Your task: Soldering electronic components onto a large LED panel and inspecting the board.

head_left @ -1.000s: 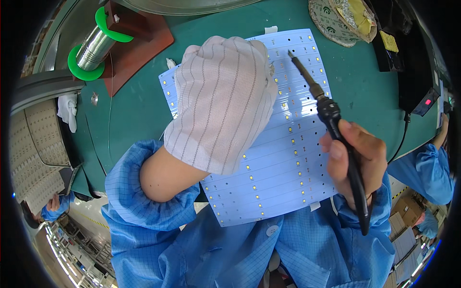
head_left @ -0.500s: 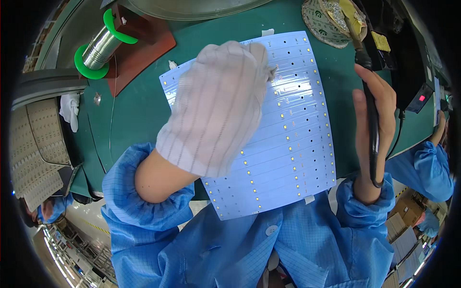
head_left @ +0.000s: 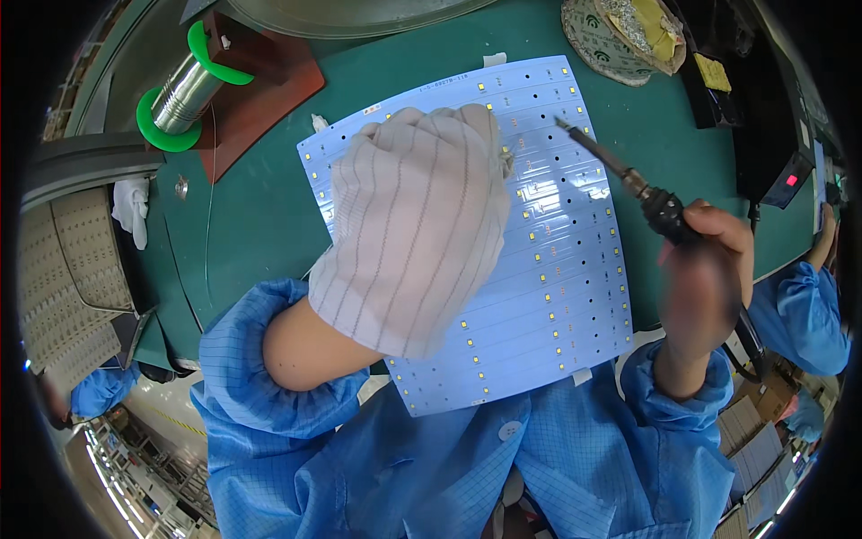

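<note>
Pressing on the white LED panel [head_left: 548, 269], the gloved left hand [head_left: 413, 225] is fisted; the right hand [head_left: 705, 278] grips a soldering iron [head_left: 620, 171] closed, tip beside the left grip.

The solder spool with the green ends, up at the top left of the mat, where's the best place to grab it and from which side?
Grip the solder spool across its bare metal barrel, between the two green flanges, coming down from above. It lies tilted on the brown block, so the flanges would probably stop the fingers sliding off either end. Approach from the near side; the thin wire trails down toward the green mat there, so keep clear of it.
</note>
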`<action>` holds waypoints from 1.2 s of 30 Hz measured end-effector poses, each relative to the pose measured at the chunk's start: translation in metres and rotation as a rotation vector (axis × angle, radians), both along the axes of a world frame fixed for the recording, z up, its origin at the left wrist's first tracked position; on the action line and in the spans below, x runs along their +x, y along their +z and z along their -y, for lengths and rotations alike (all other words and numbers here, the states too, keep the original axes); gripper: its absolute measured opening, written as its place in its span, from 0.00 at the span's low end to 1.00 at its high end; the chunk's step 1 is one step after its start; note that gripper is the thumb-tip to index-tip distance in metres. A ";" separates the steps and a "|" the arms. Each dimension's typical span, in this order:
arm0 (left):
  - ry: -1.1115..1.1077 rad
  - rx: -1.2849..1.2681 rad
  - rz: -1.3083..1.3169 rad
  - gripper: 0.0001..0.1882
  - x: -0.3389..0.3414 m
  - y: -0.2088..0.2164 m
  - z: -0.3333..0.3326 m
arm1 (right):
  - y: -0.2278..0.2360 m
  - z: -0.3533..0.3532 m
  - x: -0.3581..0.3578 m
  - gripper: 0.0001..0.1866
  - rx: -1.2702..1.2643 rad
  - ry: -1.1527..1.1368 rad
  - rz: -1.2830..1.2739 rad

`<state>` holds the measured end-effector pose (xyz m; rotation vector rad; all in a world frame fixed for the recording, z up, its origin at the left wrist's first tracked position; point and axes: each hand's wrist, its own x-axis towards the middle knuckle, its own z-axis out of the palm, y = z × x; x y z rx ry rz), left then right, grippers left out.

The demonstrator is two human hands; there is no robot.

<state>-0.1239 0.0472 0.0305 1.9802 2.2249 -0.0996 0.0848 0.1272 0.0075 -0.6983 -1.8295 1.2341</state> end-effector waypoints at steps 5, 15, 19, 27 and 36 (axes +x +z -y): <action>-0.228 0.581 -0.128 0.10 -0.013 -0.039 0.007 | -0.003 0.002 -0.006 0.20 -0.059 0.011 0.066; -0.242 0.534 -0.102 0.14 -0.021 -0.046 0.010 | -0.010 -0.006 -0.008 0.15 0.032 0.148 0.057; -0.225 0.531 -0.112 0.12 -0.023 -0.049 0.005 | -0.011 -0.007 -0.009 0.15 0.057 0.159 0.059; -0.199 0.593 -0.139 0.09 -0.023 -0.055 0.004 | -0.012 -0.010 -0.010 0.15 0.060 0.188 0.072; -0.148 0.563 -0.102 0.06 -0.019 -0.043 0.003 | -0.007 -0.019 -0.012 0.15 -0.032 0.203 0.059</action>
